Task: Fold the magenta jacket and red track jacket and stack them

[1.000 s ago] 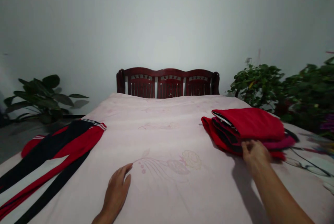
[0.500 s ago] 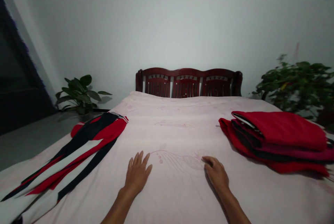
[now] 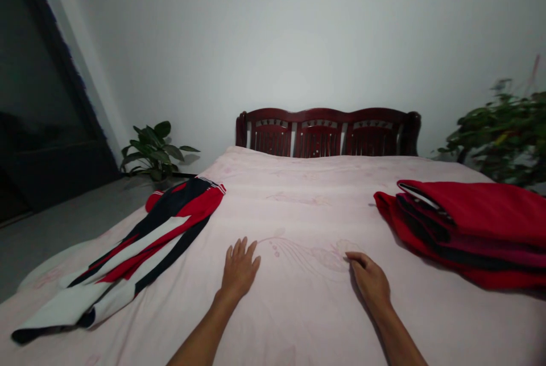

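Note:
My left hand (image 3: 239, 268) lies flat on the pale pink bedspread (image 3: 298, 309) with its fingers stretched out, holding nothing. My right hand (image 3: 370, 282) rests on the spread a little to the right, fingers loosely curled down and empty. A pile of folded red and black clothes (image 3: 464, 227) sits on the bed to the right of my right hand, apart from it. A red, black and white striped garment (image 3: 140, 244) lies spread out on the left side of the bed, left of my left hand.
A dark red wooden headboard (image 3: 328, 132) stands at the far end against a white wall. One potted plant (image 3: 156, 150) is on the floor at the left, another leafy plant (image 3: 503, 127) at the right. A dark doorway (image 3: 38, 116) is at far left.
My right hand has left the folded pile and come down onto the bedspread near my left hand. My view has swung to the left, bringing the striped garment and doorway further in.

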`<state>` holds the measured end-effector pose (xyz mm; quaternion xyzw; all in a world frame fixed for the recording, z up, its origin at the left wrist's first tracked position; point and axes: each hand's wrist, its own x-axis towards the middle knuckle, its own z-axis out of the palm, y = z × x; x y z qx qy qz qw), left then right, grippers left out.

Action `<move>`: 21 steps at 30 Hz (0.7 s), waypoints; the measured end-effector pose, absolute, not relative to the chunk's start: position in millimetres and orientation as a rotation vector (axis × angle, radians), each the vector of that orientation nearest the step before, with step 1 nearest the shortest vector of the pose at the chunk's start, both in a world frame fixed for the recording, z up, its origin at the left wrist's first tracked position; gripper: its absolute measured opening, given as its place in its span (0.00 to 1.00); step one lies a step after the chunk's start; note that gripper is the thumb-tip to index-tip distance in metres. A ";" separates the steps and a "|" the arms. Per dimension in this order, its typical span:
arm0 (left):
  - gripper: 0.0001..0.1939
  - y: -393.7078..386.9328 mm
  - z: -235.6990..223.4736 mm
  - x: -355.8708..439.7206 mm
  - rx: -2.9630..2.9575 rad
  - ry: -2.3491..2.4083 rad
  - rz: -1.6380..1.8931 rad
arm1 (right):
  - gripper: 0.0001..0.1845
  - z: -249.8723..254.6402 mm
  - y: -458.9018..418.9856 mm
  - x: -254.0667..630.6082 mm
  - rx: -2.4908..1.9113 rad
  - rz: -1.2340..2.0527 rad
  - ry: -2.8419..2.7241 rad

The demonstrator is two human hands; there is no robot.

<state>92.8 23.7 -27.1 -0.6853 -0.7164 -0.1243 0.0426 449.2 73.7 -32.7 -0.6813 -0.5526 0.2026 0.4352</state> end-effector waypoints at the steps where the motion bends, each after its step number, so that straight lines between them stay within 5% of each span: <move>1: 0.26 23.8 -26.5 93.0 -2.100 -2.196 -0.386 | 0.23 -31.5 73.4 448.9 -1.704 0.501 -1.376; 21: 0.25 28.0 -33.6 92.2 -2.050 -2.246 -0.473 | 0.25 -29.1 76.3 451.7 -1.814 0.491 -1.385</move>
